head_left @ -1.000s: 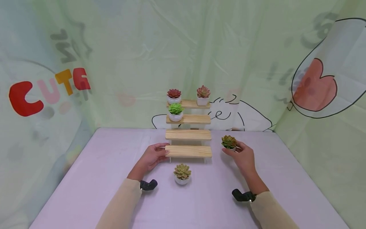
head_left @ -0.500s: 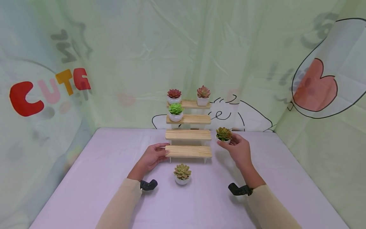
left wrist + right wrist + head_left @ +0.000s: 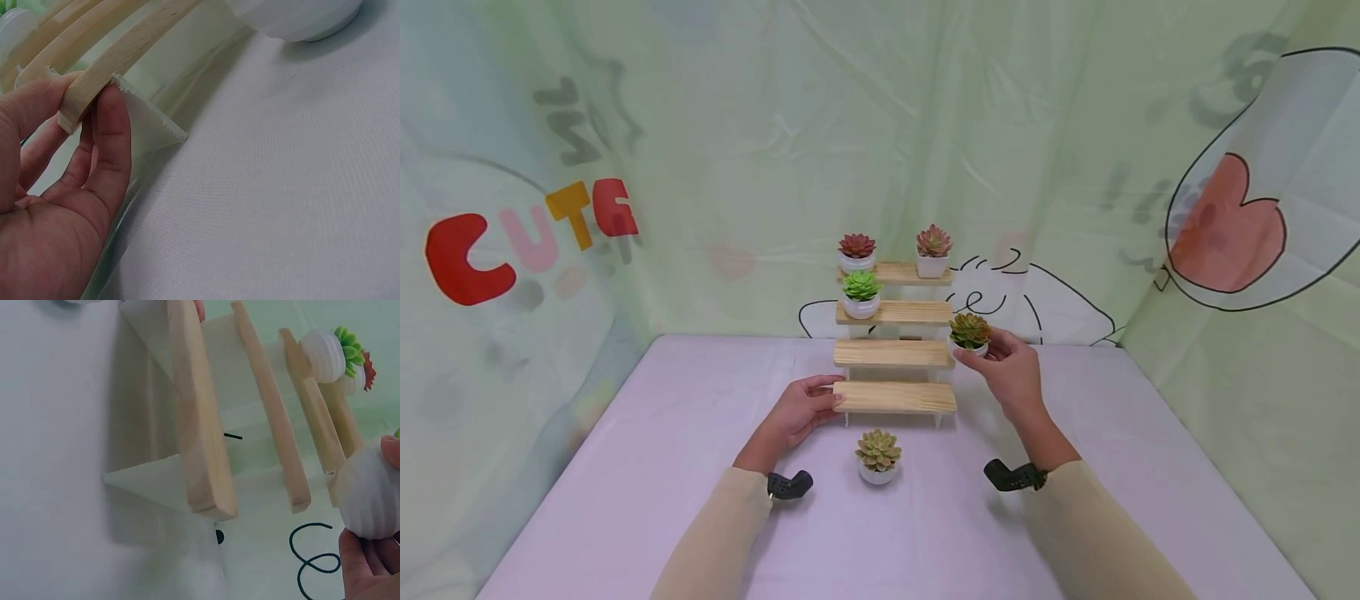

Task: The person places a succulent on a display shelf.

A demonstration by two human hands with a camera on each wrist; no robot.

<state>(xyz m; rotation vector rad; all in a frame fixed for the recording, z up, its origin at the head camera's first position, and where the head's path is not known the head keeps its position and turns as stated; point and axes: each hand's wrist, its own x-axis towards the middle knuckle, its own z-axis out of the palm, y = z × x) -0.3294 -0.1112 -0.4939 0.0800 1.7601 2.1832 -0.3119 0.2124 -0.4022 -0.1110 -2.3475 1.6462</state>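
Note:
My left hand [image 3: 801, 410] pinches the left end of the lowest board of a tiered wooden stand [image 3: 895, 397]; in the left wrist view, thumb and fingers close around the board end [image 3: 94, 90]. In my right hand [image 3: 1013, 375] is a potted succulent [image 3: 970, 332] with green-brown leaves, held by its white pot [image 3: 372, 494] off the table, at the right end of the stand's middle boards. On the stand's top board sit a dark red succulent [image 3: 857, 252] and a pink one [image 3: 933, 250]. A bright green succulent [image 3: 861, 293] stands at the left of the board below.
A pale yellow-green succulent [image 3: 878, 456] in a white pot stands on the table in front of the stand. The table [image 3: 625, 500] has a pale lilac cover. A printed curtain [image 3: 737, 167] hangs close behind the stand and at both sides.
My right hand has carried the green-brown succulent left and up, from beside the stand to its right edge. My left hand has stayed on the lowest board.

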